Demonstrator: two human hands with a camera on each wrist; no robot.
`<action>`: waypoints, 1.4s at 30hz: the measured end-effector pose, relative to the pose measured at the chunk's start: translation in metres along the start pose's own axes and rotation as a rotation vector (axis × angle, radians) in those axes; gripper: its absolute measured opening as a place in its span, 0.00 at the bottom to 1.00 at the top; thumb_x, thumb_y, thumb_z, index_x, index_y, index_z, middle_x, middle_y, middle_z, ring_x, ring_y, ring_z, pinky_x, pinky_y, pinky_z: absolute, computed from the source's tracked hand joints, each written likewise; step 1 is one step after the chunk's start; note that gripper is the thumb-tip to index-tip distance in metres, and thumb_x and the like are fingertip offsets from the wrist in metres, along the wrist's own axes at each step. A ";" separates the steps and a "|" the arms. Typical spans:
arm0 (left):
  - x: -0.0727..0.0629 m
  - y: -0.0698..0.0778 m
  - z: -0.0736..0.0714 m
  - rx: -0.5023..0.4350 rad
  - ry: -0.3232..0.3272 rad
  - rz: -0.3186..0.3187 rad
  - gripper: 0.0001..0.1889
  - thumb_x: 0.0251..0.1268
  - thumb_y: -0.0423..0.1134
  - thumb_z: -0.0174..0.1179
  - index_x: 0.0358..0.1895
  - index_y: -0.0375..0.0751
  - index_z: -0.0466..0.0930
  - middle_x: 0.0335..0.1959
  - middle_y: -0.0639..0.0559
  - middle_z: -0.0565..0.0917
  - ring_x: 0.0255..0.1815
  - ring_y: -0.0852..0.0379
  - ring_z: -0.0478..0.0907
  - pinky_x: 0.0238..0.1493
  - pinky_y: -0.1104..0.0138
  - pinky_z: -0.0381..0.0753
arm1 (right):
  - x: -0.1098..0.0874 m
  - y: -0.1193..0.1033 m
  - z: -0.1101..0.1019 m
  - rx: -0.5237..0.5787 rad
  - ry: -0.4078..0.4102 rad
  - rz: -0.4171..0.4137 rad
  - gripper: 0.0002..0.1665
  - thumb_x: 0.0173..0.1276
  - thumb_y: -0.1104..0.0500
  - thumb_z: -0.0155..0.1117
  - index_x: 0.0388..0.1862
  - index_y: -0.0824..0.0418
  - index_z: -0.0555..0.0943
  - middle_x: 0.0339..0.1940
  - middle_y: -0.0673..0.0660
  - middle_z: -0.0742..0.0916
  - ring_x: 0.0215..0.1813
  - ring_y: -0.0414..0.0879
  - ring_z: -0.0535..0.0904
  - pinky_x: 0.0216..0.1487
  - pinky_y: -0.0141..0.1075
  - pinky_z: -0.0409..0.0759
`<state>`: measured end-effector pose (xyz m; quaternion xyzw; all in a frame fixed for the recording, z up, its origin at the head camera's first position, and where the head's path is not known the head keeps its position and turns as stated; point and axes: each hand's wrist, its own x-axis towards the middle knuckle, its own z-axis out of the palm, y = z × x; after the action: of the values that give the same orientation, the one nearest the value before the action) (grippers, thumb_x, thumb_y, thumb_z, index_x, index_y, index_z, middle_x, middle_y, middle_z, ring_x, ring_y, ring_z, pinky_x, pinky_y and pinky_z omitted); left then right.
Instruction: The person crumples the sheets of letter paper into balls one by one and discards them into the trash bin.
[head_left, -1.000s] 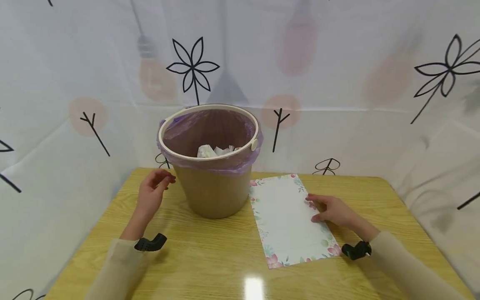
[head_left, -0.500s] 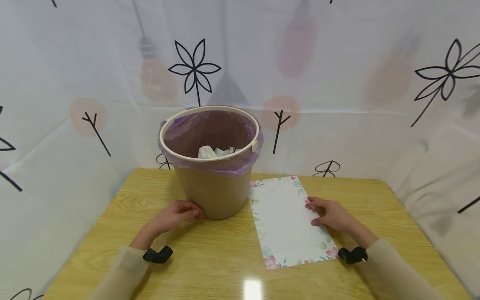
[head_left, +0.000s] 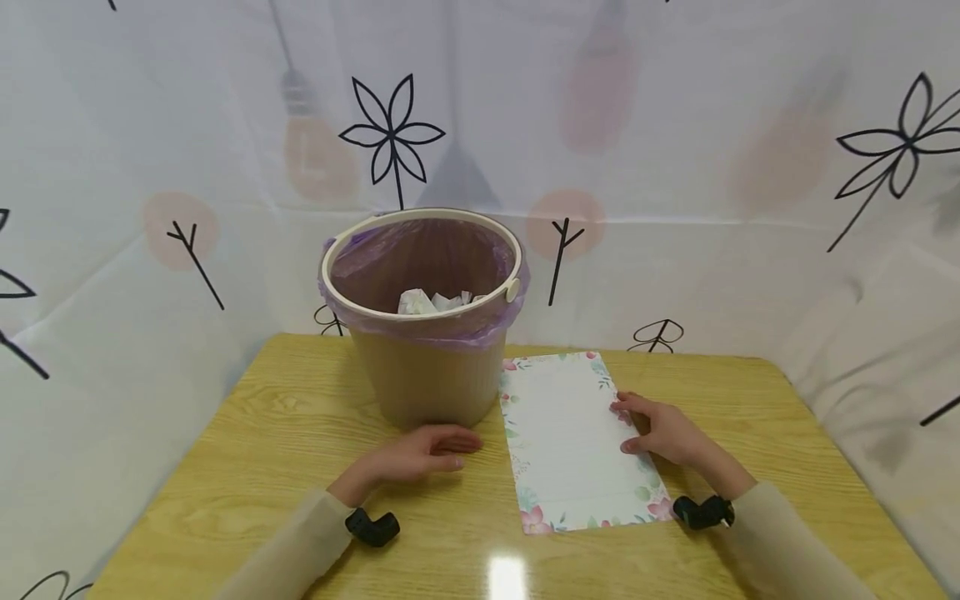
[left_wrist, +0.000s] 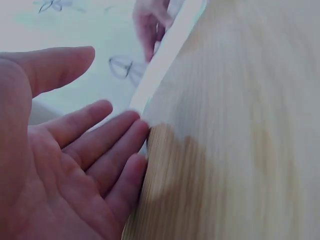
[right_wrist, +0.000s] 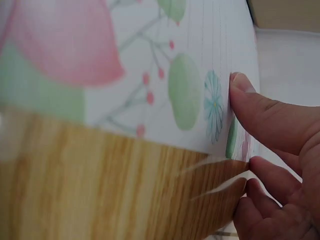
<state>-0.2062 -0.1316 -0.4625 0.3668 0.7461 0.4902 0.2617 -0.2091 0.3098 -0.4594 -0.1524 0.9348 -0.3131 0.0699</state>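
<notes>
A white sheet of paper (head_left: 573, 442) with a floral border and faint ruled lines lies on the wooden table. My right hand (head_left: 663, 431) rests at its right edge, thumb and fingertips spread apart along the border. Close up in the right wrist view, the thumb (right_wrist: 270, 117) presses on the printed side while the other fingers sit by the margin. To the left of the sheet, my left hand (head_left: 416, 454) hovers low in front of the bin, fingers extended towards the paper. Its palm faces the left wrist camera, the thumb held apart and nothing in it.
A tan waste bin (head_left: 427, 379) with a cream rim and purple liner stands at the back, beside the paper. Crumpled white paper (head_left: 416, 302) shows inside. A patterned white cloth (head_left: 660, 275) hangs behind the wooden table (head_left: 292, 417).
My left hand has swung from the bin's left side, past its front, rightward towards the paper. The sheet's near end has shifted slightly left. My right hand has stayed at its right edge.
</notes>
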 end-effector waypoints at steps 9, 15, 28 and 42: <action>0.022 0.016 0.018 0.159 -0.005 -0.050 0.30 0.73 0.44 0.60 0.74 0.41 0.65 0.71 0.51 0.71 0.71 0.60 0.66 0.69 0.66 0.65 | -0.003 -0.008 0.000 -0.016 -0.004 0.017 0.54 0.54 0.51 0.80 0.75 0.64 0.65 0.72 0.75 0.68 0.72 0.73 0.60 0.65 0.68 0.60; 0.034 0.022 0.025 0.229 0.002 -0.045 0.30 0.71 0.45 0.62 0.73 0.43 0.67 0.71 0.54 0.72 0.70 0.63 0.66 0.68 0.67 0.65 | -0.004 -0.010 0.002 0.013 -0.040 -0.021 0.61 0.52 0.50 0.81 0.78 0.64 0.58 0.75 0.77 0.61 0.73 0.76 0.54 0.64 0.72 0.55; 0.052 0.036 0.032 0.245 -0.021 -0.037 0.30 0.73 0.47 0.59 0.74 0.42 0.64 0.73 0.53 0.68 0.72 0.59 0.64 0.69 0.69 0.62 | -0.002 -0.008 0.011 0.075 -0.042 -0.072 0.57 0.53 0.51 0.81 0.76 0.67 0.62 0.76 0.75 0.59 0.75 0.76 0.43 0.65 0.75 0.46; 0.082 0.045 0.050 0.279 0.113 -0.124 0.35 0.71 0.58 0.57 0.75 0.45 0.63 0.71 0.50 0.70 0.72 0.58 0.65 0.69 0.63 0.65 | 0.002 -0.015 0.028 0.016 0.075 -0.091 0.59 0.51 0.46 0.81 0.74 0.70 0.62 0.74 0.78 0.60 0.73 0.79 0.45 0.64 0.76 0.44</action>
<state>-0.2041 -0.0276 -0.4424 0.3247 0.8416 0.3846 0.1959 -0.2013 0.2819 -0.4723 -0.1825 0.9262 -0.3291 0.0216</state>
